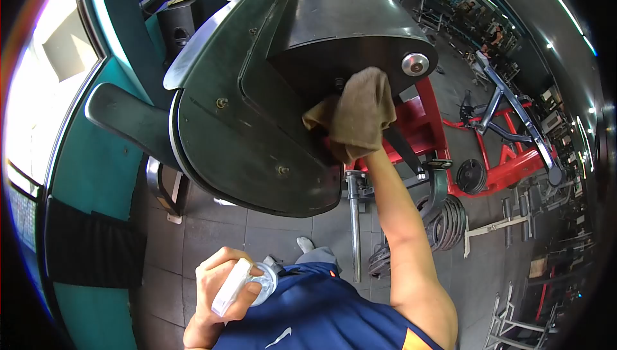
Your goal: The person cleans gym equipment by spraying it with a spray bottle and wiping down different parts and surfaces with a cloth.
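Note:
My left hand [215, 284], low at the left by my body, is closed around a spray bottle with a white trigger head [232, 287] and a clear body [265, 284]. My right arm reaches forward to a brown cloth [364, 113]. That cloth drapes over my right hand and hides nearly all of its fingers. It lies against the dark side of a large black gym machine housing [257, 128]. Just right of the cloth, a round silver bolt cap [415, 64] sits on the housing.
A padded black arm [128, 118] juts out left of the housing. Below the cloth stand a metal post [355, 228] and stacked weight plates [448, 223]. A red-framed machine [508, 170] is at the right. Windows and a teal wall [96, 176] line the left.

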Motion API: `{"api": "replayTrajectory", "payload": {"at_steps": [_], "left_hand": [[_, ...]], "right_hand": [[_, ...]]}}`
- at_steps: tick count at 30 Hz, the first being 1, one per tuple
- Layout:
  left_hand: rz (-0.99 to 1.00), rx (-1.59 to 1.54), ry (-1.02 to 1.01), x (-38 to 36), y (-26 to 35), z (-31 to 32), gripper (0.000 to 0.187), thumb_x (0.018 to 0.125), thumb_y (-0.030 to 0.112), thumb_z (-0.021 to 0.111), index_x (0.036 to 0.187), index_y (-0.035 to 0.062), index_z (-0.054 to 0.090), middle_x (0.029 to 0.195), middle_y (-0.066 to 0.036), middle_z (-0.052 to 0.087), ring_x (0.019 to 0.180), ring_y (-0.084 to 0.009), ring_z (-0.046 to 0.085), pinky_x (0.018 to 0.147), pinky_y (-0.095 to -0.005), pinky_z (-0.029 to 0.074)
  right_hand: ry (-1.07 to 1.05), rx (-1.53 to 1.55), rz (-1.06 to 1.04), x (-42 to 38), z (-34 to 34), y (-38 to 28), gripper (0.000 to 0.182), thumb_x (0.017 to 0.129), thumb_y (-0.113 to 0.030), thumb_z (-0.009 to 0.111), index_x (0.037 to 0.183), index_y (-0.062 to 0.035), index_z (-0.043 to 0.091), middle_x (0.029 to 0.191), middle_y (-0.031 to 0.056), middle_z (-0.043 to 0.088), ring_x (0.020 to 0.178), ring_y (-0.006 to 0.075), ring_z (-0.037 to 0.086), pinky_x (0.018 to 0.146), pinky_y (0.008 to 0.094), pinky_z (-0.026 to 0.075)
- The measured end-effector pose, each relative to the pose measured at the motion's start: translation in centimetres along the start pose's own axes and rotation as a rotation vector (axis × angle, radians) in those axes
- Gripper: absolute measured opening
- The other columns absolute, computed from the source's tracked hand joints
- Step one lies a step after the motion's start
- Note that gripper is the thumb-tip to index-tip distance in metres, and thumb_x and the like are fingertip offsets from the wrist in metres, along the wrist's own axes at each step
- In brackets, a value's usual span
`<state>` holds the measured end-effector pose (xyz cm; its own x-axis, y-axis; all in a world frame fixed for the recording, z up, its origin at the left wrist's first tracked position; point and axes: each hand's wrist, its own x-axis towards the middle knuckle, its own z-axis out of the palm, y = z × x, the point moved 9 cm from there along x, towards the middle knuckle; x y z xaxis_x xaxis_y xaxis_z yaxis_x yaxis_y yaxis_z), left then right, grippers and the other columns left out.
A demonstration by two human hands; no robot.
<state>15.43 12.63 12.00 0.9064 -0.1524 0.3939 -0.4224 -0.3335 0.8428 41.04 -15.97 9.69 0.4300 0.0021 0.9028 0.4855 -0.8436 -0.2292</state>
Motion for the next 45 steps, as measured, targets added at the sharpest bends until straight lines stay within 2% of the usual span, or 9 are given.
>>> {"api": "replayTrajectory", "payload": {"at_steps": [17,21,25,27,30,33,36,38,45], "left_hand": [[-0.175,-0.077,0.026,-2.6,-5.9,-2.6,0.02,0.072,0.018,0.071,0.081,0.0003,0.071,0.079,-0.013,0.064,0.063,-0.0232,0.062,0.058,-0.0312,0.048],[-0.194,-0.079,0.053,-2.2,-6.5,-3.0,0.022,0.071,0.02,0.069,0.079,0.0,0.071,0.077,-0.013,0.063,0.064,-0.0227,0.062,0.059,-0.0321,0.047],[-0.179,-0.08,0.113,-2.2,-5.9,-3.2,0.024,0.069,0.022,0.069,0.078,-0.0002,0.07,0.075,-0.013,0.063,0.064,-0.0235,0.062,0.058,-0.0328,0.046],[-0.167,-0.068,0.09,-2.8,-6.3,-3.8,0.02,0.074,0.019,0.074,0.082,0.0002,0.072,0.081,-0.012,0.064,0.066,-0.0234,0.063,0.06,-0.0326,0.049],[-0.199,-0.102,0.121,-3.7,-7.0,-3.9,0.021,0.073,0.018,0.074,0.081,-0.0011,0.071,0.081,-0.013,0.064,0.066,-0.0231,0.063,0.06,-0.0327,0.049],[-0.229,-0.137,0.161,-5.2,-9.0,-4.9,0.02,0.072,0.017,0.073,0.08,-0.0016,0.07,0.08,-0.013,0.064,0.065,-0.0228,0.063,0.06,-0.0328,0.048],[-0.234,-0.088,0.193,-6.7,-11.3,-6.1,0.017,0.07,0.013,0.069,0.08,-0.0009,0.07,0.08,-0.014,0.064,0.066,-0.0235,0.063,0.06,-0.0332,0.048],[-0.275,-0.044,0.244,-7.7,-12.3,-7.2,0.016,0.07,0.012,0.069,0.08,-0.0008,0.07,0.08,-0.013,0.063,0.067,-0.0245,0.063,0.061,-0.0336,0.048],[-0.403,-0.064,0.401,-9.7,-17.8,-8.1,0.012,0.074,0.008,0.066,0.078,-0.0026,0.067,0.075,-0.012,0.058,0.067,-0.0243,0.057,0.062,-0.0349,0.044]], "right_hand": [[-0.137,-0.47,0.492,16.5,-6.1,3.8,0.051,0.093,-0.051,0.056,0.108,-0.0031,0.065,0.089,0.0194,0.07,0.085,0.0401,0.069,0.084,0.0518,0.055],[0.082,-0.407,-0.552,11.4,3.1,-10.1,0.045,0.096,-0.044,0.051,0.09,-0.0055,0.073,0.09,0.015,0.07,0.099,0.0349,0.067,0.1,0.0446,0.048],[-0.825,-0.569,-0.176,16.4,7.5,-8.8,0.051,0.098,-0.043,0.043,0.1,-0.0049,0.076,0.097,0.0188,0.075,0.088,0.0344,0.074,0.076,0.0447,0.058],[-1.039,-0.502,-0.001,17.5,10.7,-7.8,0.051,0.097,-0.041,0.041,0.104,-0.0043,0.076,0.112,0.023,0.072,0.111,0.0359,0.069,0.093,0.0479,0.054],[-1.059,-0.603,-0.269,13.3,17.1,-10.1,0.048,0.095,-0.035,0.041,0.109,-0.0041,0.075,0.138,0.0251,0.058,0.139,0.0415,0.044,0.117,0.0619,0.027],[-1.412,-0.537,-0.54,11.9,15.7,-11.2,0.059,0.097,-0.044,0.04,0.11,0.0033,0.073,0.146,0.0249,0.05,0.136,0.041,0.047,0.118,0.0486,0.032],[-1.371,-0.504,-0.039,16.3,12.1,-5.5,0.091,0.095,-0.068,0.039,0.149,0.005,0.039,0.155,0.0272,0.038,0.146,0.0343,0.036,0.122,0.0418,0.026],[-1.52,-0.099,-0.255,19.7,17.1,4.3,0.071,0.098,-0.061,0.043,0.149,-0.0113,0.047,0.146,0.0242,0.051,0.142,0.0294,0.044,0.119,0.0431,0.031],[-1.282,-0.572,-0.479,17.2,20.0,-4.3,0.06,0.098,-0.052,0.044,0.135,-0.0068,0.057,0.136,0.0236,0.058,0.133,0.0288,0.051,0.112,0.0443,0.038]]}}
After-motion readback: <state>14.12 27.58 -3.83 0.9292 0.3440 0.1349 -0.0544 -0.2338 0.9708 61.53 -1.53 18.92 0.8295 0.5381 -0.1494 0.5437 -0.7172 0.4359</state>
